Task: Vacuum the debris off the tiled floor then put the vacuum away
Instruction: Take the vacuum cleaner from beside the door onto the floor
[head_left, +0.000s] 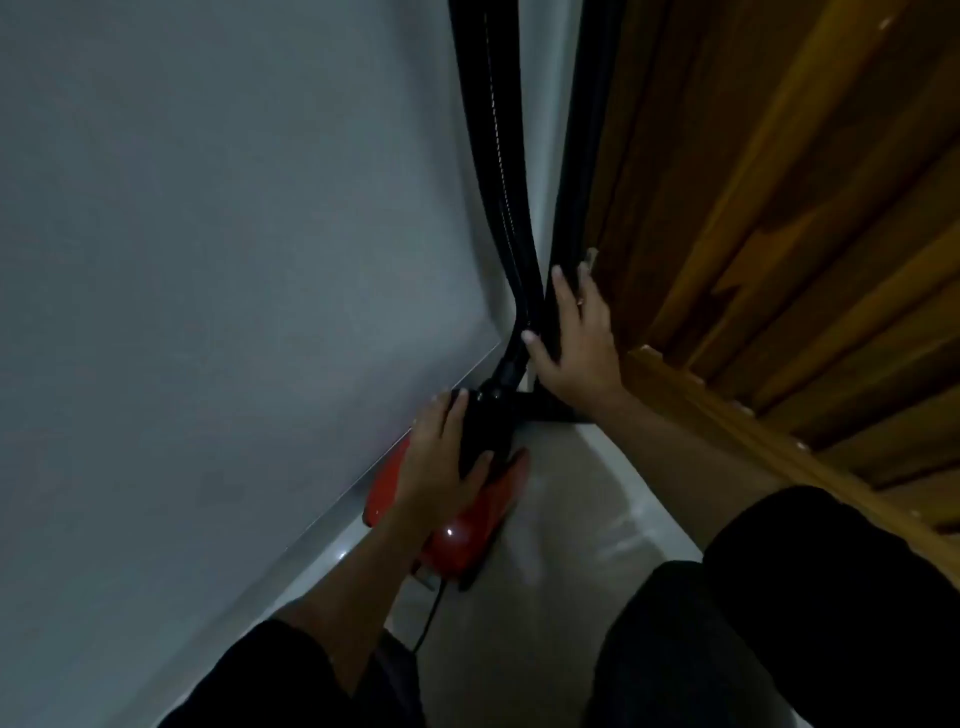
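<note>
vacuum (467, 525) on floor (561, 525), wall (208, 260) left, door (805, 208) right

Dim corner. Plain grey wall (234, 260) filled left of frame; ribbed wooden door (805, 234) stood at right. Glossy pale floor (561, 545) below caught faint reflections.

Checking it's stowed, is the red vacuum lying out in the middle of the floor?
No, the red vacuum sits against the grey wall in the corner.
</note>
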